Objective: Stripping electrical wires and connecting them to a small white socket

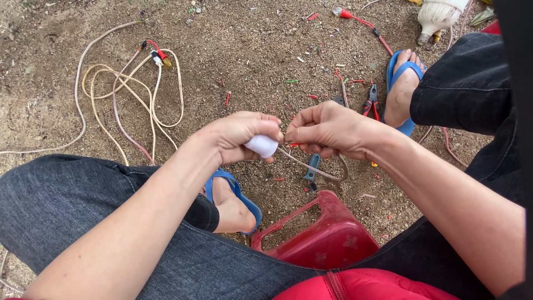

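together, left hand [239, 136] and right hand [327, 130] pinch white plug [262, 146] and cable [311, 166].

Coiled cream cable [133, 91], red pliers [372, 103], red stool [327, 236], poss. plastic bottle [438, 14]

Soft, even daylight fills the view from the head camera, bright without glare. The sandy brown dirt ground [244, 50] carries only faint, diffuse shadows, darkest under the red plastic stool [327, 236]. Focus is sharp around the stool and on the ground beyond it. Wide-angle bending shows toward the frame edges, and a dark band runs far right of the stool.
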